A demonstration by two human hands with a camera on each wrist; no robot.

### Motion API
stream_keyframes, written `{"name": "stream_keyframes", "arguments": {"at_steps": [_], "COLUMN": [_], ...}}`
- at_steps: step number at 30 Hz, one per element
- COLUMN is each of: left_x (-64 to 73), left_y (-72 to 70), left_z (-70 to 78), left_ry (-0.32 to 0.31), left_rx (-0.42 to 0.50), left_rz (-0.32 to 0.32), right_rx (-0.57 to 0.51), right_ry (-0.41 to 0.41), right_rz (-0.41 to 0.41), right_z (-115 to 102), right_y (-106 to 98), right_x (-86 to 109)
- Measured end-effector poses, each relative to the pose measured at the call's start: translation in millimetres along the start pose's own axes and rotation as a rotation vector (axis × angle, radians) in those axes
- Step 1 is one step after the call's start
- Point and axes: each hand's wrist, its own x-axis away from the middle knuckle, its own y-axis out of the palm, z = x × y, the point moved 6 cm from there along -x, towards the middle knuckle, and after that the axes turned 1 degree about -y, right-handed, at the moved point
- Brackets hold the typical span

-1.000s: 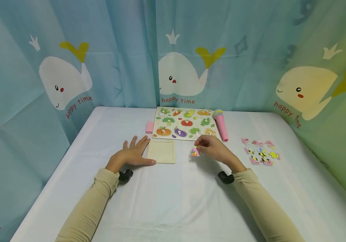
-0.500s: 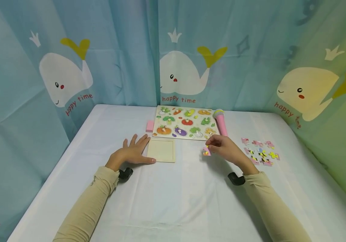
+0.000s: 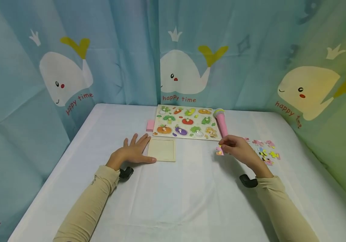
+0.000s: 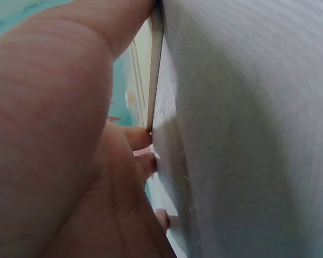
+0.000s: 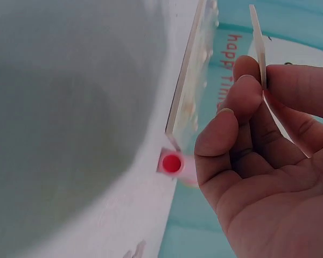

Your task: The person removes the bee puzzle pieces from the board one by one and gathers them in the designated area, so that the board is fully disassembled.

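Note:
My right hand point(image 3: 238, 149) pinches a small pink jigsaw piece point(image 3: 219, 151) between thumb and fingers, over the table. Seen edge-on in the right wrist view, the jigsaw piece point(image 5: 258, 45) sticks out past the fingertips. Flat on the table, my left hand point(image 3: 133, 151) has its fingers spread, with thumb and fingertips at the left side of a square wooden puzzle frame point(image 3: 162, 150). The frame's inside is bare wood. Several loose jigsaw pieces point(image 3: 263, 153), pink and yellow, lie to the right, some of them hidden behind my right hand.
A vegetable knob-puzzle board point(image 3: 187, 121) lies at the back of the table, beyond the frame. Beside it lie a pink toy microphone point(image 3: 221, 122) on the right and a pink block point(image 3: 150, 125) on the left. Blue curtains point(image 3: 124, 50) with whales enclose the table.
My right hand has moved to the right, away from the wooden frame, carrying the jigsaw piece toward the loose pieces. My left hand stays in place at the frame.

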Motion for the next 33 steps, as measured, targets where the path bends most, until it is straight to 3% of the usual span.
{"name": "stream_keyframes", "arguments": {"at_steps": [16,33], "left_x": [1.8,-2.2], "left_y": [0.2,2.7], "left_z": [3.8,-1.0], "left_ry": [0.013,-0.016], "left_rx": [-0.003,-0.031], "left_rz": [-0.001,-0.007], "right_rx": [0.015,0.030], "right_ry": [0.034,0.067], "right_rz": [0.067,0.214], "right_z": [16.4,51.0], "right_y": [-37.9,-81.4], "right_x": [20.5,51.6]}}
